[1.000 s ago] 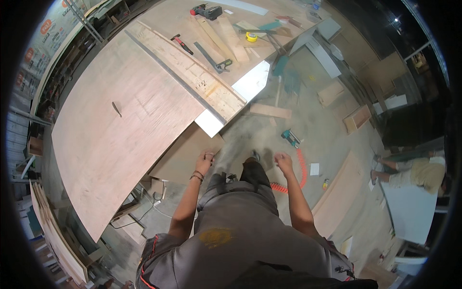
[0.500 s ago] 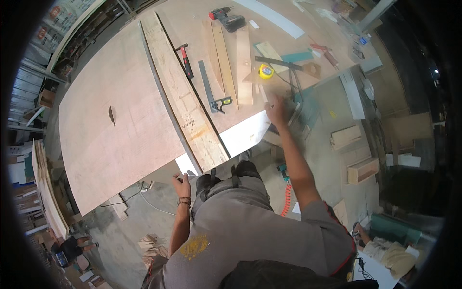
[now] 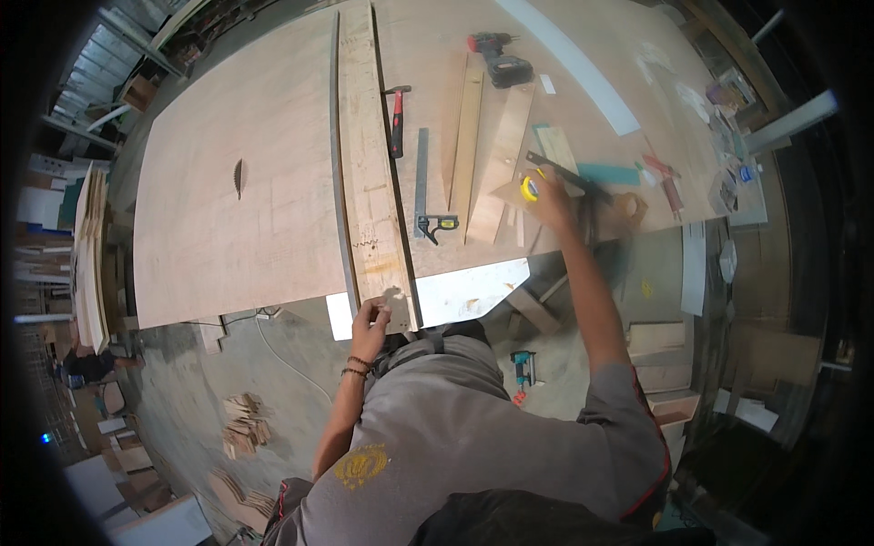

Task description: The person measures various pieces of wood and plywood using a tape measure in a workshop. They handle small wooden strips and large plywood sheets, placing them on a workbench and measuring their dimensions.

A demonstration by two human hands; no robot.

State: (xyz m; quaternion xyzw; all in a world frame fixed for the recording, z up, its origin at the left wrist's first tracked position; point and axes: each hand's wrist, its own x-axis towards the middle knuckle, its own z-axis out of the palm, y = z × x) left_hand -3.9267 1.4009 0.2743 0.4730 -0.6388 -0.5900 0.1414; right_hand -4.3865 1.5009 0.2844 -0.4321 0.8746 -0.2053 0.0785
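My right hand (image 3: pixel 549 202) closes round a yellow tape measure (image 3: pixel 530 188), above loose wood strips on the workbench. Beside it lies a handsaw (image 3: pixel 569 175) with a wooden handle, blurred at the grip. My left hand (image 3: pixel 370 325) is curled, fingertips together, over the near end of a long wooden plank (image 3: pixel 369 173); whatever is in the fingers, if anything, is hidden. A dark strip (image 3: pixel 339 155) runs along the plank's left edge. Right of the plank lie a red-handled hammer (image 3: pixel 398 123) and a combination square (image 3: pixel 422 187).
A cordless drill (image 3: pixel 503 62), a long white strip (image 3: pixel 574 64) and pale wood pieces (image 3: pixel 469 136) lie on the plywood sheet (image 3: pixel 237 246). A white board (image 3: pixel 473 289) sticks out at the near edge. A teal nail gun (image 3: pixel 523 369) and stacked wood offcuts (image 3: pixel 244 426) are on the floor.
My right hand has moved from the board's edge to the tape measure and taken hold of it. My left hand has come up over the plank's near end. The view has turned.
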